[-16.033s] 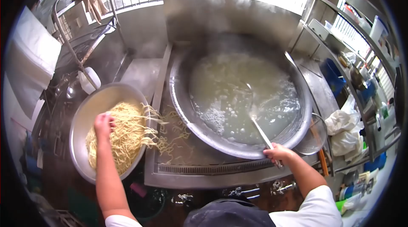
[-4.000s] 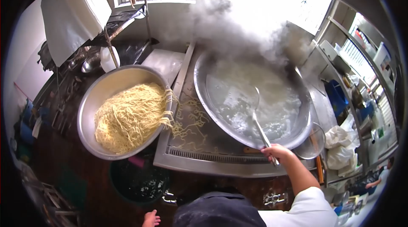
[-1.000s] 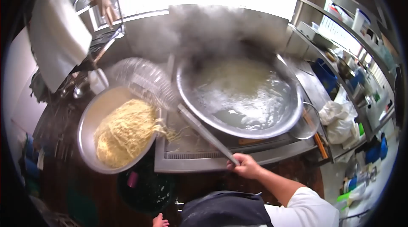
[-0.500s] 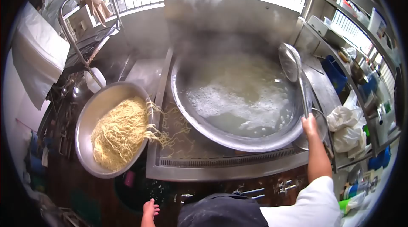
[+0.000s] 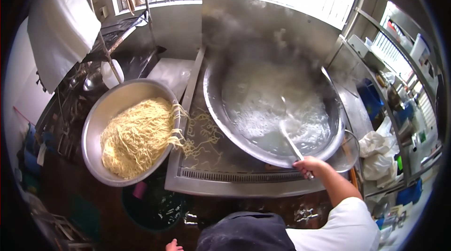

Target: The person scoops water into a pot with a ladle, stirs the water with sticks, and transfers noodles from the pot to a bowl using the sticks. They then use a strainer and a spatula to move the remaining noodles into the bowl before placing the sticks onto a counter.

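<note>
My right hand (image 5: 307, 165) grips the long metal handle of a ladle (image 5: 290, 140) at the near rim of a big steel wok (image 5: 213, 110). The ladle's bowl sits down in the foaming, steaming water. A wide steel basin (image 5: 96, 117) on the left holds a heap of yellow noodles (image 5: 136, 136); some strands spill over its rim onto the steel stove top (image 5: 211, 176). Only the fingertips of my left hand (image 5: 173, 245) show at the bottom edge, low beside my body, holding nothing that I can see.
A dark bucket (image 5: 155, 206) stands on the floor under the basin. A metal rack (image 5: 117, 30) with a white cloth (image 5: 58, 21) is at the back left. White plastic bags (image 5: 378, 152) and shelves with containers line the right side.
My right hand swung the ladle from raised over the wok's right rim back down into the water and now holds it at the near rim. My left hand dropped lower, almost out of view.
</note>
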{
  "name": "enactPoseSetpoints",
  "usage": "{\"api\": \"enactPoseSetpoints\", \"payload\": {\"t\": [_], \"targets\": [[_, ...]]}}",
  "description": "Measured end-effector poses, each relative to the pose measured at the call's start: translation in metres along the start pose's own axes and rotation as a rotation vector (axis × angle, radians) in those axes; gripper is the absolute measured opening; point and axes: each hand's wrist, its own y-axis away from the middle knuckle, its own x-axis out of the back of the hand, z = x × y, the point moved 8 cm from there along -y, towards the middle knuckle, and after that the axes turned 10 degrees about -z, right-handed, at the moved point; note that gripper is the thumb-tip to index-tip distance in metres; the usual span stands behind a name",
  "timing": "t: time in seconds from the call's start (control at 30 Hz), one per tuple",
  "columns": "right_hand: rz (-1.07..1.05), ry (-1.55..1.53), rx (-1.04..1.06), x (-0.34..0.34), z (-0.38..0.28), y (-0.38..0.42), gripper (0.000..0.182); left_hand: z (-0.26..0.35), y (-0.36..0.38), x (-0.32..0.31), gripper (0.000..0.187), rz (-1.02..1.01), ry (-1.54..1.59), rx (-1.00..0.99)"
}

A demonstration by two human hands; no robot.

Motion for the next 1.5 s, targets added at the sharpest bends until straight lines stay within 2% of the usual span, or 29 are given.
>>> {"api": "enactPoseSetpoints", "payload": {"t": [0.07, 0.2, 0.33, 0.37, 0.4, 0.47, 0.6, 0.67, 0.8, 0.87, 0.9, 0.97, 1.0, 1.07, 1.1, 1.2, 1.3, 1.37, 1.5], "targets": [[-0.169, -0.173, -0.021, -0.043, 0.002, 0.007, 0.011, -0.001, -0.005, 0.011, 0.072, -0.007, -0.041, 0.027], [-0.538, -0.560, 0.073, -0.112, -0.008, 0.020, 0.015, 0.030, -0.019, 0.037, 0.075, 0.002, -0.084, 0.014], [-0.661, -0.785, 0.182, -0.149, -0.022, 0.055, 0.018, 0.087, -0.017, 0.055, 0.074, 0.026, -0.090, -0.097], [-0.661, -0.819, 0.194, -0.151, -0.023, 0.064, 0.021, 0.095, -0.069, 0.071, 0.055, 0.048, -0.085, -0.172], [-0.653, -0.826, 0.205, -0.146, -0.020, 0.066, 0.021, 0.108, -0.073, 0.074, 0.056, 0.051, -0.090, -0.193], [-0.612, -0.789, 0.277, -0.128, -0.018, 0.071, 0.023, 0.137, -0.039, 0.063, 0.057, 0.083, -0.095, -0.203], [-0.177, -0.561, 0.407, -0.050, -0.016, 0.086, 0.030, 0.156, -0.024, 0.038, 0.058, 0.045, -0.121, -0.243], [0.128, -0.319, 0.470, 0.009, -0.018, 0.091, 0.032, 0.150, -0.022, 0.028, 0.056, 0.051, -0.116, -0.220], [0.783, 0.158, 0.413, 0.137, -0.015, 0.091, 0.033, 0.126, 0.000, 0.010, 0.051, 0.029, -0.223, -0.199], [1.099, 0.540, 0.434, 0.233, 0.017, 0.044, 0.022, 0.108, 0.004, 0.015, 0.050, 0.037, -0.265, -0.155], [1.082, 0.540, 0.433, 0.224, 0.008, 0.043, 0.022, 0.101, 0.017, 0.016, 0.039, 0.098, -0.231, -0.134], [0.769, 0.559, -0.099, 0.196, 0.012, 0.031, 0.011, 0.079, -0.001, 0.035, 0.040, 0.114, -0.201, -0.115], [0.758, 0.568, -0.101, 0.190, 0.015, 0.022, 0.011, 0.067, -0.010, 0.042, 0.040, 0.114, -0.176, -0.108], [0.517, 0.413, -0.111, 0.167, 0.036, -0.006, 0.012, 0.062, 0.008, 0.045, 0.041, 0.150, -0.108, -0.104], [0.478, 0.391, -0.110, 0.147, 0.033, -0.001, 0.014, 0.062, 0.019, 0.044, 0.042, 0.181, -0.047, -0.108], [0.289, 0.191, -0.059, 0.084, 0.031, 0.004, 0.015, 0.047, 0.005, 0.043, 0.044, 0.142, 0.028, -0.115], [0.079, 0.003, -0.028, 0.014, 0.023, 0.013, 0.023, 0.036, -0.003, 0.033, 0.046, 0.106, 0.017, -0.109], [-0.050, -0.084, 0.004, -0.033, 0.017, 0.017, 0.029, 0.018, -0.037, 0.036, 0.047, 0.056, -0.006, -0.086], [-0.388, -0.516, 0.079, -0.120, 0.001, 0.039, 0.013, 0.019, -0.042, 0.049, 0.049, 0.015, -0.076, -0.045]]}}
